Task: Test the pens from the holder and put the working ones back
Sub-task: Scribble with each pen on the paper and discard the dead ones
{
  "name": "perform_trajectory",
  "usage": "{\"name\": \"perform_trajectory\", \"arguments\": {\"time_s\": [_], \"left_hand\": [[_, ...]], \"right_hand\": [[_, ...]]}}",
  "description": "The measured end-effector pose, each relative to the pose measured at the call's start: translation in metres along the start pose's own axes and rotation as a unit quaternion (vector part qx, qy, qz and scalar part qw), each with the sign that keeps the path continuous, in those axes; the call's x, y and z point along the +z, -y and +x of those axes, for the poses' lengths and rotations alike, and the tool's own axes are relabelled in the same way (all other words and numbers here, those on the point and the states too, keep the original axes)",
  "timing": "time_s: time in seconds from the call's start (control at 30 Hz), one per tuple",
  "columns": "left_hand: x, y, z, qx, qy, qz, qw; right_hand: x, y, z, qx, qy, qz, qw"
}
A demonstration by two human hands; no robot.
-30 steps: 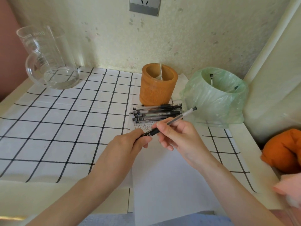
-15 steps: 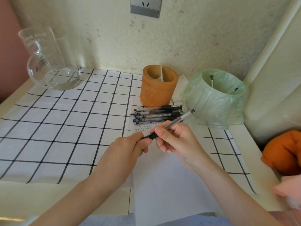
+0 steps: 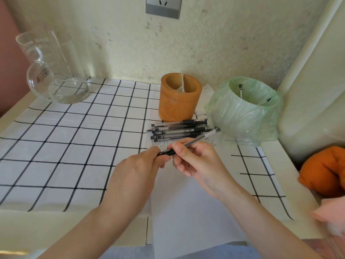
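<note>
Just in front of the orange holder (image 3: 179,103), over the white paper (image 3: 186,212), both hands hold one pen (image 3: 205,135) off the counter (image 3: 56,227). The left hand (image 3: 138,169) has its grip pinched on the pen's dark end, and the right hand (image 3: 197,159) has its grip curled round the barrel beside it. The pile of pens (image 3: 179,130) lies at the holder's front foot, a green-bagged bin (image 3: 242,120) stands just right of the holder, and a glass jug (image 3: 54,71) stands well to its left.

Bright, soft daylight; faint shadows. A glare streak marks the wall (image 3: 115,43) just right of the jug (image 3: 54,71). Wide-angle distortion bows straight edges; focus is sharp mid-frame.
</note>
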State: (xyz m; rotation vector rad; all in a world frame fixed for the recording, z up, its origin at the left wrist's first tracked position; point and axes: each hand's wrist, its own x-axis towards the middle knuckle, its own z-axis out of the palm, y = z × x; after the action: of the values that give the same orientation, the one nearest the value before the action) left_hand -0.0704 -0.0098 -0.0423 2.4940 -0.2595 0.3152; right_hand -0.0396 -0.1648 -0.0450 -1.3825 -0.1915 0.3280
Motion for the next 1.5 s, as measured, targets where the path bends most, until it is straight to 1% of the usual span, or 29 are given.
{"name": "perform_trajectory", "arguments": {"time_s": [0.03,0.07,0.1,0.17,0.23,0.37,0.5,0.57,0.7,0.8,0.9,1.0,1.07,1.1,1.17,1.27,1.3,1.33,1.37,1.4,1.43,1.47,1.5], "left_hand": [[0.001,-0.001,0.0,-0.027,0.01,-0.055,0.998],[0.003,0.0,-0.001,-0.063,0.023,-0.139,0.988],[0.002,-0.001,-0.002,-0.098,0.039,-0.219,0.97],[0.0,-0.003,-0.001,-0.136,0.055,-0.316,0.937],[-0.001,-0.002,0.002,-0.156,0.069,-0.358,0.918],[-0.003,-0.002,0.005,-0.185,0.105,-0.397,0.893],[-0.002,-0.003,0.002,-0.18,0.116,-0.387,0.897],[-0.001,-0.004,0.001,-0.18,0.117,-0.385,0.898],[-0.001,-0.006,0.0,-0.189,0.1,-0.384,0.898],[0.0,-0.007,0.004,-0.206,0.087,-0.386,0.895],[0.002,-0.006,0.001,-0.207,0.099,-0.381,0.896],[0.003,-0.008,0.0,-0.211,0.107,-0.412,0.88],[0.002,-0.011,0.003,-0.201,0.109,-0.436,0.87],[0.003,-0.011,0.005,-0.188,0.112,-0.435,0.874],[0.004,-0.009,0.007,-0.169,0.119,-0.391,0.897],[0.008,-0.002,0.003,-0.142,0.124,-0.222,0.957],[0.011,0.003,0.0,-0.118,0.116,-0.154,0.974],[0.013,0.007,-0.003,-0.085,0.101,-0.096,0.987],[0.015,0.011,-0.005,-0.042,0.085,-0.054,0.994],[0.018,0.016,-0.007,0.001,0.086,-0.014,0.996],[0.023,0.022,-0.009,0.035,0.088,0.019,0.995],[0.026,0.026,-0.009,0.054,0.088,0.037,0.994],[0.028,0.028,-0.009,0.058,0.101,0.041,0.992]], "right_hand": [[0.0,0.001,-0.001,-0.001,0.001,0.004,1.0],[0.001,0.002,-0.001,-0.003,0.001,0.008,1.0],[0.001,0.002,-0.001,-0.004,0.002,0.014,1.0],[0.001,0.003,-0.001,-0.001,0.006,0.024,1.0],[0.0,0.004,0.0,0.005,0.006,0.026,1.0],[-0.005,0.007,0.004,0.018,-0.019,0.02,0.999],[-0.014,0.012,0.009,0.003,-0.082,0.075,0.994],[-0.016,0.014,0.011,-0.005,-0.094,0.078,0.992],[-0.014,0.01,0.012,-0.026,-0.104,0.032,0.994],[-0.011,0.005,0.013,-0.036,-0.112,0.034,0.993],[-0.009,0.006,0.012,-0.034,-0.11,0.035,0.993],[-0.004,0.005,0.007,-0.038,-0.101,0.036,0.994],[0.003,0.001,0.004,-0.043,-0.075,-0.004,0.996],[0.008,-0.002,0.004,-0.052,-0.06,-0.025,0.997],[0.01,-0.005,0.007,-0.067,-0.06,-0.05,0.995],[-0.007,0.009,0.018,-0.083,-0.111,-0.009,0.99],[-0.015,0.016,0.022,-0.1,-0.114,-0.03,0.988],[-0.023,0.021,0.025,-0.122,-0.114,-0.109,0.98],[-0.031,0.022,0.028,-0.137,-0.11,-0.229,0.957],[-0.038,0.02,0.032,-0.138,-0.1,-0.352,0.92],[-0.045,0.016,0.036,-0.136,-0.092,-0.451,0.877],[-0.05,0.011,0.04,-0.136,-0.093,-0.521,0.837],[-0.055,0.006,0.044,-0.142,-0.098,-0.567,0.806]]}}
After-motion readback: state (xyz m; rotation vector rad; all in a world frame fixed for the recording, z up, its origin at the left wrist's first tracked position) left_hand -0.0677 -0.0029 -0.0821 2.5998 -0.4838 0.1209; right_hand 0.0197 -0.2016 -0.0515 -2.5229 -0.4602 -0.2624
